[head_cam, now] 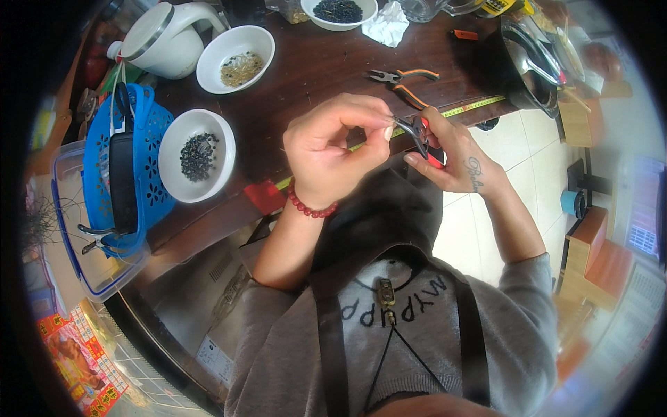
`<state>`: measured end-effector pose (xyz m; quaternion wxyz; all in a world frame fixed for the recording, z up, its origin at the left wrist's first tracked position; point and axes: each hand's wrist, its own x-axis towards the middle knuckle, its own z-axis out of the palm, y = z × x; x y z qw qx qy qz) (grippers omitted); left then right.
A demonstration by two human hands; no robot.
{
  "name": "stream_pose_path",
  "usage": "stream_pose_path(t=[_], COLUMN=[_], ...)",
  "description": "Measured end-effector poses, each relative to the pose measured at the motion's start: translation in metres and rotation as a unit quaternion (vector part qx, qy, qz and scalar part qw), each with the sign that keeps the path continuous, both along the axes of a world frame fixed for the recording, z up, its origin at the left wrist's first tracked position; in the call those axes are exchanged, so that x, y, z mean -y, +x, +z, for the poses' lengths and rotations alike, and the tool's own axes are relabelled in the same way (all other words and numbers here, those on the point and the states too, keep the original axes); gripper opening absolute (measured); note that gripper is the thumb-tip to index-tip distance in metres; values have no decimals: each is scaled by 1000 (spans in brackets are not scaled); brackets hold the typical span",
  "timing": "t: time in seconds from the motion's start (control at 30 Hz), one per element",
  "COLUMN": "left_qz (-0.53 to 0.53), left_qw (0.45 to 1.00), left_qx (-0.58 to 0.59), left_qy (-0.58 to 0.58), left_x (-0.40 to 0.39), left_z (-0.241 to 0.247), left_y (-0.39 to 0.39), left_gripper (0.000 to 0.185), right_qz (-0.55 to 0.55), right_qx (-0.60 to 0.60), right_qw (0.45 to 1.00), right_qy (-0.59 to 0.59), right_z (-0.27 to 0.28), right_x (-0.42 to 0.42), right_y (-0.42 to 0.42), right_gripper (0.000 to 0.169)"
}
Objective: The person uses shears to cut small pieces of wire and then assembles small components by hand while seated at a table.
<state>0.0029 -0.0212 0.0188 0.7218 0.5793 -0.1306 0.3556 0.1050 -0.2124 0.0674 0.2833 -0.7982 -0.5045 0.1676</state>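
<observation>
My right hand (458,151) is around the red handles of a pair of jewellery pliers (415,136), with the thumb and forefinger on opposite handles. Their dark jaws point up and left, to the fingertips of my left hand (338,146). There my left thumb and forefinger pinch a tiny piece right at the jaw tips; it is too small to identify. Both hands are raised at the table's near edge, above my dark apron (385,208). Beyond them lies a second pair of pliers (401,78), with orange-and-black handles, its jaws pointing left.
White bowls hold dark beads (198,156), gold-coloured pins with a few beads (242,69), and more dark beads (338,10). A blue perforated basket (156,140) stands left. A yellow tape measure strip (469,107) runs along the table edge. A black pot (526,78) sits right.
</observation>
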Motion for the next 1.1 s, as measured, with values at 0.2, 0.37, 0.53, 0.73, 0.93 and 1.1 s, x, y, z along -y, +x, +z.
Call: stream_pose_path(t=[0.2,0.37,0.53,0.73,0.93,1.1], left_qz=[-9,-44,-55,-165,-249,-277], left_qw=[995,990,986,947,902,884], left_qx=[-63,-64,-72,-125,-176,-190], left_qy=[-77,-114,-137,-244,-305,-324], left_x=[5,6,6,0,-5,-5], left_z=[8,7,7,5,5,5], left_y=[-4,-4,-3,0,0,1], left_gripper=[17,16,14,8,8,8], right_qz=[8,4,-1,5,-5,0], right_qx=[23,37,1,-44,38,68], right_qw=[1000,999,1000,999,999,997], right_qy=[2,-8,-1,8,-25,-37], right_z=[0,-4,-5,1,2,4], right_x=[-1,0,-1,-3,1,4], right_y=[1,3,2,1,11,16], right_gripper=[38,38,39,40,42,41])
